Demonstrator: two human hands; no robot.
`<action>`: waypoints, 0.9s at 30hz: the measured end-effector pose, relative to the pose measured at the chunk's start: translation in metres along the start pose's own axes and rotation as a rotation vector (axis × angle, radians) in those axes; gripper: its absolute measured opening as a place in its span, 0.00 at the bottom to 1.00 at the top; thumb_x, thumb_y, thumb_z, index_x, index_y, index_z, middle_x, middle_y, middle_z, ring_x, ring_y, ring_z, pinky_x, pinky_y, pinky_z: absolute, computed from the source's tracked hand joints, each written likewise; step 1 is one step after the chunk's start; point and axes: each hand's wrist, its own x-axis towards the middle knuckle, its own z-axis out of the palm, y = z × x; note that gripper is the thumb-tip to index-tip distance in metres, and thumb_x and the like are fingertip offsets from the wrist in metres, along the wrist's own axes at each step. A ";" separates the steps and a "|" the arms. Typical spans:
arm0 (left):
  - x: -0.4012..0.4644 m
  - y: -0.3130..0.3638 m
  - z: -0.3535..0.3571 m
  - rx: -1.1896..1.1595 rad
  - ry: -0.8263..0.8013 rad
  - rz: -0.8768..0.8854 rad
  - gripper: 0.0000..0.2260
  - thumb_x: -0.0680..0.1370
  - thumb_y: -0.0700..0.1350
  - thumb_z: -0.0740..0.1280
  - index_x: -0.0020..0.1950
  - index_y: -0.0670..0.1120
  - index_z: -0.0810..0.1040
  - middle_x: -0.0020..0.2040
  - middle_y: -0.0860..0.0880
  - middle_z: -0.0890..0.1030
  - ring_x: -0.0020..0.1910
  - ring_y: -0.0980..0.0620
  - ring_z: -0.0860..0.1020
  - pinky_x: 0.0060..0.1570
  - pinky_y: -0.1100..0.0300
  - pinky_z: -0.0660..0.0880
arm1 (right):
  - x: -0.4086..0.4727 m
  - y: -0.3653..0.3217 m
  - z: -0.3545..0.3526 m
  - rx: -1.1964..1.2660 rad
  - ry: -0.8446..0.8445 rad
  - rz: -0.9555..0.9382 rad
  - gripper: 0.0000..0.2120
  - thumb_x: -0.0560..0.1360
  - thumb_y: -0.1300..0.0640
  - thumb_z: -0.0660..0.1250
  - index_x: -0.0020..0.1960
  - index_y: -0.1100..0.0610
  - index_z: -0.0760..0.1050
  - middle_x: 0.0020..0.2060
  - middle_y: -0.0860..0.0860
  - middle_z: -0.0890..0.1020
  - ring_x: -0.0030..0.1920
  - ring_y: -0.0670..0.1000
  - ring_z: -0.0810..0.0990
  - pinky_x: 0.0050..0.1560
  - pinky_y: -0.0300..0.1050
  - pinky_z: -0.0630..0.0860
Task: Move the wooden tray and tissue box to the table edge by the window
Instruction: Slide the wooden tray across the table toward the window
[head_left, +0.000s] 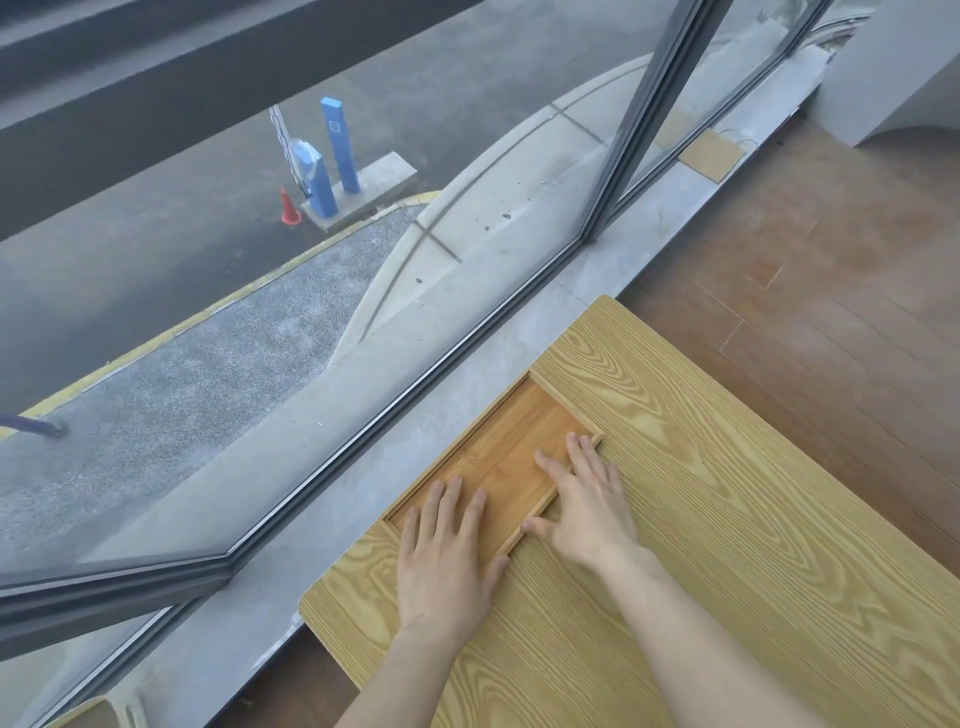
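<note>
A shallow wooden tray (511, 436) lies on the light wooden table (701, 493), its long side along the table edge that faces the window. My left hand (447, 551) lies flat with its fingers spread over the tray's near left end. My right hand (587, 499) rests flat on the tray's right rim, fingertips at its far right corner and thumb against the near rim. Neither hand grips anything. No tissue box is in view.
A grey stone sill (441, 415) runs between the table and the window (363, 260) with its dark metal frame. Brown wooden floor (831, 270) stretches to the right of the table. A white wall corner (893, 67) stands at the top right.
</note>
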 end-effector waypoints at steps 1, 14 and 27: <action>0.000 0.000 -0.001 -0.001 0.004 0.002 0.35 0.76 0.66 0.62 0.80 0.56 0.59 0.83 0.50 0.56 0.82 0.48 0.50 0.80 0.46 0.51 | 0.000 0.000 0.000 -0.008 0.002 -0.002 0.45 0.74 0.37 0.73 0.83 0.45 0.54 0.85 0.56 0.43 0.84 0.54 0.37 0.83 0.62 0.42; 0.016 0.007 -0.026 0.025 -0.037 0.124 0.38 0.74 0.75 0.49 0.81 0.60 0.51 0.84 0.48 0.46 0.81 0.46 0.36 0.77 0.43 0.33 | -0.043 0.028 -0.005 -0.074 0.147 0.067 0.47 0.72 0.20 0.48 0.84 0.42 0.44 0.83 0.55 0.37 0.82 0.57 0.31 0.80 0.67 0.34; 0.030 0.097 -0.055 0.117 -0.017 0.352 0.43 0.70 0.81 0.44 0.80 0.63 0.38 0.81 0.48 0.33 0.77 0.44 0.26 0.75 0.34 0.32 | -0.140 0.109 -0.019 0.013 0.250 0.430 0.48 0.70 0.17 0.40 0.77 0.40 0.21 0.79 0.56 0.26 0.79 0.61 0.24 0.75 0.74 0.27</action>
